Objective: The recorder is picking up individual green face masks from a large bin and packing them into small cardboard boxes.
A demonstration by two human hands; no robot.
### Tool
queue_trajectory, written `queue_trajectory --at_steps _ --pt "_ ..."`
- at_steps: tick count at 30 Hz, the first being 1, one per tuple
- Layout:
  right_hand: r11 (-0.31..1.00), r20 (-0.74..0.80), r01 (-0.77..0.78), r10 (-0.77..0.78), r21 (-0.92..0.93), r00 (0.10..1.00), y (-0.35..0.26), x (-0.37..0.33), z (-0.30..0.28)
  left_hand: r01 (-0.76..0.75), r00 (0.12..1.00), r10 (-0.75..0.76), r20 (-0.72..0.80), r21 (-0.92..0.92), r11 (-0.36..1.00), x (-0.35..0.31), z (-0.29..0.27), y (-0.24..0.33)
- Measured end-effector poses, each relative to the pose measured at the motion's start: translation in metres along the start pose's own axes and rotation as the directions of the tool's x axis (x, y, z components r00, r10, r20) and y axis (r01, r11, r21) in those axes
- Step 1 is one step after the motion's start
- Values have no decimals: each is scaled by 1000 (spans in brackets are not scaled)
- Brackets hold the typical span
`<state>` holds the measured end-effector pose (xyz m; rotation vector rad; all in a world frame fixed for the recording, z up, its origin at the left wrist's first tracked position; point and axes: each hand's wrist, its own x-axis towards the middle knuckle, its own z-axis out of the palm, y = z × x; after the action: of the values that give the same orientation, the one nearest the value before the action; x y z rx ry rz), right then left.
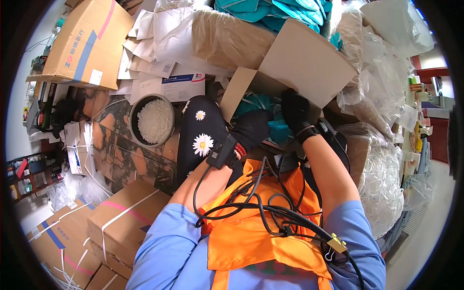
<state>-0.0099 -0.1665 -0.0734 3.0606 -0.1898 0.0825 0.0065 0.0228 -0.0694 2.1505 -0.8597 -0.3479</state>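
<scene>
An opened cardboard carton [238, 87] stands between my knees, its large flap [309, 63] folded up on the far right side. Teal folded pieces [256, 102], soft-looking and packed together, fill its inside. My left hand [251, 128], in a black glove, reaches over the near left part of the carton beside the teal pieces. At the foot of the large flap is my right hand [295, 108], also black-gloved, pointing into the carton. The dark gloves and the carton's shade hide how the fingers of both hands lie, and whether anything is in them.
A round tub [133, 126] of white granules stands left of my knee. Strapped cartons [121, 217] sit at lower left, a larger carton [87, 43] at upper left. A plastic-lined box [232, 38] heaped with teal pieces lies ahead. Cables [270, 208] hang across my orange apron.
</scene>
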Motion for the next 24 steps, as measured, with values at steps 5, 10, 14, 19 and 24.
queue_trajectory --at_steps 5,10,14,19,24 --pt "995 -46 15 -10 98 999 10 -21 -14 -96 978 75 197 99 990 -2 -17 16" --pt "987 -54 -150 153 48 987 13 -25 15 -126 971 130 202 -36 991 -15 -1 7" --pt "962 -59 -267 270 61 961 12 -19 -24 -183 982 172 -72 -195 964 2 -12 2" --pt "198 83 -223 541 955 837 23 -34 -85 178 982 -157 104 -791 586 16 -57 16" --pt "-150 232 -180 521 972 822 28 -76 -114 214 975 -136 173 -890 402 5 -72 41"
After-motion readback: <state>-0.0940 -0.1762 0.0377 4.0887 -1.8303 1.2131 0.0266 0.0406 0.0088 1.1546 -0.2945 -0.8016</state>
